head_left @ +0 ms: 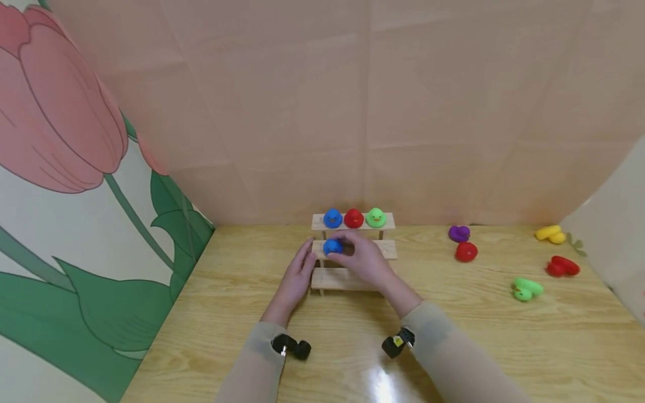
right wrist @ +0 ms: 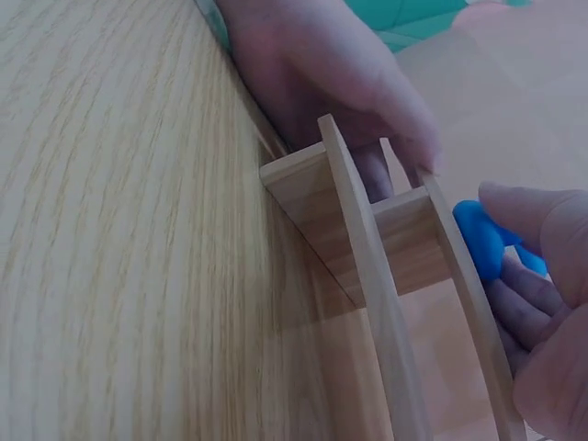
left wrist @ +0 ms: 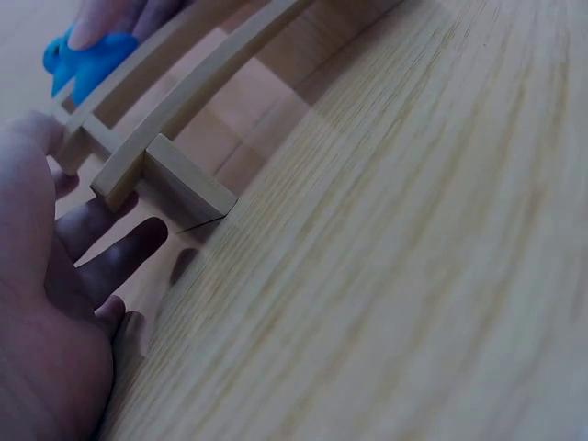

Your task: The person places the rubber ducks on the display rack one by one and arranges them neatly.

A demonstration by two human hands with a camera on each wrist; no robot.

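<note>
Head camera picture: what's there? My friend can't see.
A person's right hand pinches a blue toy at the middle shelf of a wooden stand; the left hand touches its side. Three toys sit on top; five more lie on the table's right side.

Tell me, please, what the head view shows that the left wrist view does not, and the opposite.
Only the head view shows the three ducks on the top step, the five loose toys at right, and the flower wall.

Only the left wrist view shows the palm of the left hand.

Both show that hand, the right hand pinching a blue duck, the wooden rack and the table.
</note>
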